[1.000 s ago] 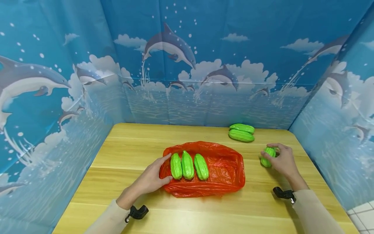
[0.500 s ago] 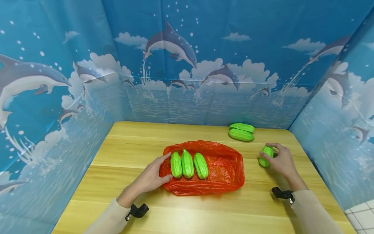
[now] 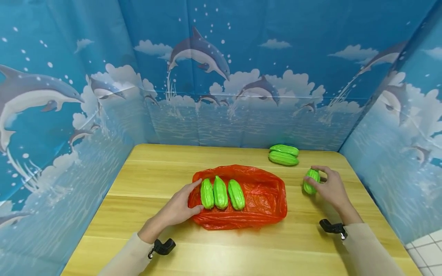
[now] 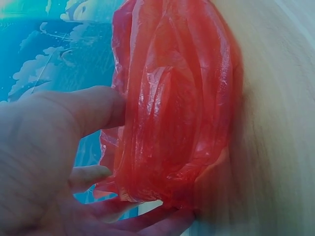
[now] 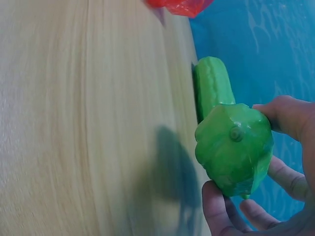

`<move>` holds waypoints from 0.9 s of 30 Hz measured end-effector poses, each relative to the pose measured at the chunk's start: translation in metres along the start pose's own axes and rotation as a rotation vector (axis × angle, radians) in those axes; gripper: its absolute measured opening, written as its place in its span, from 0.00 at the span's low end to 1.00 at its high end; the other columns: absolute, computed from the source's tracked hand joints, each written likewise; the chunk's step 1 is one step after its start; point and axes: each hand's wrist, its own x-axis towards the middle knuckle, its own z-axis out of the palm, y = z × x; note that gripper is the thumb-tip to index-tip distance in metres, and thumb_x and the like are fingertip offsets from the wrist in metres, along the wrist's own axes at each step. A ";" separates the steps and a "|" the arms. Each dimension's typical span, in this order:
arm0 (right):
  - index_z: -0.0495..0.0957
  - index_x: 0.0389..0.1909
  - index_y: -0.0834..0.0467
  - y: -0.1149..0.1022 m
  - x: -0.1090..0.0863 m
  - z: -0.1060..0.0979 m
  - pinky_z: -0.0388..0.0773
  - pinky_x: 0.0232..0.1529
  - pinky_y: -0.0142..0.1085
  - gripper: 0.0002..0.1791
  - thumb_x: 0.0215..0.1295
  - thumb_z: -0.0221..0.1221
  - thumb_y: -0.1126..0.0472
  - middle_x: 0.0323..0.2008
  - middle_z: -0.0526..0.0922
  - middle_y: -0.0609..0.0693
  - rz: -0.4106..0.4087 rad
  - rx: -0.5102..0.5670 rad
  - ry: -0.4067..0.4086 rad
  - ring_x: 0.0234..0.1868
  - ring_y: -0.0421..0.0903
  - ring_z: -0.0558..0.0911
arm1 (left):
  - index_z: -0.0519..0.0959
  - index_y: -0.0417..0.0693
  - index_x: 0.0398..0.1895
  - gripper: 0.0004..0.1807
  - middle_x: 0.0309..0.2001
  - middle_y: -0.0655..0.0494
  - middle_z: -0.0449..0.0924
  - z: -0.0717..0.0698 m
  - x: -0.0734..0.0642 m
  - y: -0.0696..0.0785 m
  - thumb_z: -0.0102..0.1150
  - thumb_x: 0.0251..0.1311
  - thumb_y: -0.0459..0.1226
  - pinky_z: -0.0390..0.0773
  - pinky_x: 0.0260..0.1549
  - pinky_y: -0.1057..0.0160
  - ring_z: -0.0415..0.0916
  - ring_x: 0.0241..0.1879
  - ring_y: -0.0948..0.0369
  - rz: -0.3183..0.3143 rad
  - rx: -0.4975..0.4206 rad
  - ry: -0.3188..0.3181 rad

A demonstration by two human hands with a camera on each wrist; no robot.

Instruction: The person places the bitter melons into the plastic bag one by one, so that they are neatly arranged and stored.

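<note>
In the head view, my right hand (image 3: 331, 188) grips a glossy green ribbed bitter melon (image 3: 311, 181) between thumb and fingers, over the right side of the table. The right wrist view shows the stem end of this bitter melon (image 5: 235, 147) facing the camera, with a shadow on the wood beside it. My left hand (image 3: 179, 205) spans the left end of an open red plastic bag (image 3: 264, 219). Its thumb and fingers hold the bag's wall from either side, as the left wrist view shows. Inside the bag, three bitter melons (image 3: 221, 193) lie side by side in its left half.
Two more bitter melons (image 3: 284, 155) lie together near the table's back edge, right of centre. A blue dolphin-print curtain (image 3: 221, 115) encloses the back and both sides of the wooden table (image 3: 152, 168).
My right hand has moved slightly left with the bitter melon in its grip. My left hand stays at the end of the bag.
</note>
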 end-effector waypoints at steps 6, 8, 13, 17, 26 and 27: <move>0.70 0.86 0.66 -0.009 -0.004 -0.001 0.82 0.69 0.79 0.41 0.88 0.66 0.44 0.87 0.59 0.82 -0.001 0.007 -0.018 0.74 0.89 0.77 | 0.62 0.48 0.95 0.52 0.90 0.40 0.68 -0.001 0.001 0.000 0.77 0.73 0.38 0.69 0.87 0.28 0.67 0.89 0.35 -0.004 -0.004 -0.009; 0.70 0.86 0.66 -0.012 -0.005 -0.001 0.82 0.69 0.79 0.41 0.88 0.66 0.45 0.87 0.60 0.82 -0.010 0.014 -0.019 0.74 0.89 0.77 | 0.62 0.49 0.95 0.52 0.90 0.40 0.68 0.000 0.002 0.000 0.78 0.73 0.38 0.69 0.87 0.27 0.66 0.89 0.35 -0.007 -0.010 -0.006; 0.71 0.86 0.65 -0.018 -0.005 0.000 0.84 0.68 0.78 0.40 0.87 0.67 0.46 0.88 0.60 0.80 -0.027 0.029 -0.012 0.74 0.89 0.77 | 0.62 0.49 0.95 0.52 0.90 0.41 0.68 0.000 0.004 0.001 0.78 0.73 0.39 0.68 0.87 0.27 0.66 0.89 0.35 -0.005 -0.007 -0.003; 0.71 0.86 0.65 -0.023 -0.005 0.001 0.84 0.69 0.77 0.40 0.87 0.67 0.46 0.88 0.61 0.79 -0.034 0.038 -0.012 0.74 0.89 0.77 | 0.62 0.50 0.95 0.52 0.91 0.41 0.67 0.000 0.004 -0.001 0.79 0.73 0.39 0.68 0.87 0.27 0.65 0.90 0.35 -0.007 -0.008 -0.003; 0.70 0.87 0.64 -0.033 -0.005 0.006 0.82 0.70 0.79 0.40 0.87 0.68 0.47 0.88 0.58 0.80 -0.037 0.047 -0.014 0.75 0.89 0.76 | 0.62 0.49 0.95 0.52 0.90 0.41 0.68 -0.001 0.003 -0.004 0.78 0.73 0.39 0.69 0.87 0.28 0.66 0.89 0.35 0.002 -0.015 -0.005; 0.70 0.87 0.64 -0.034 -0.005 0.007 0.82 0.70 0.79 0.40 0.87 0.68 0.47 0.88 0.56 0.81 -0.033 0.048 -0.017 0.75 0.89 0.75 | 0.62 0.49 0.95 0.51 0.90 0.41 0.68 -0.001 0.002 -0.004 0.78 0.74 0.40 0.69 0.87 0.28 0.66 0.89 0.35 0.002 -0.014 -0.004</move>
